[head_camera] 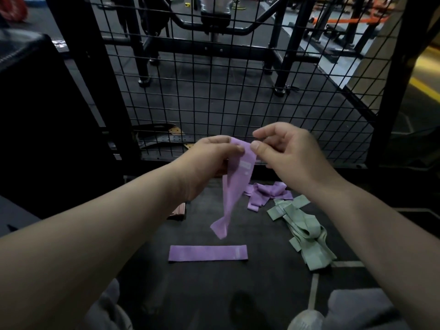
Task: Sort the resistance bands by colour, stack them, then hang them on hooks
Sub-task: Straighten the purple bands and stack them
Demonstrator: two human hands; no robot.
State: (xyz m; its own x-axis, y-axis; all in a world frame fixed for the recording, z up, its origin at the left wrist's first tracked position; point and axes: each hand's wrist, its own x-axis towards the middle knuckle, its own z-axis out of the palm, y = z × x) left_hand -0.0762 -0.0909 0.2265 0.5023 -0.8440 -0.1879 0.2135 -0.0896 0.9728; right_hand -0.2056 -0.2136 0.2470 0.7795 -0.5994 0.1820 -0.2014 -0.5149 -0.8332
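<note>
We see a purple band (235,186) hanging twisted between our hands, above the floor (202,294). The left hand (212,156) grips its upper left corner with curled fingers. The right hand (283,151) pinches the upper right edge between thumb and forefinger. Under its loose end a second purple band (207,253) lies flat. To the right lie a purple heap (266,194), nearer the wire grid (238,91), and a green heap (307,232) nearer us. Pink bands (178,211) show under our left wrist.
</note>
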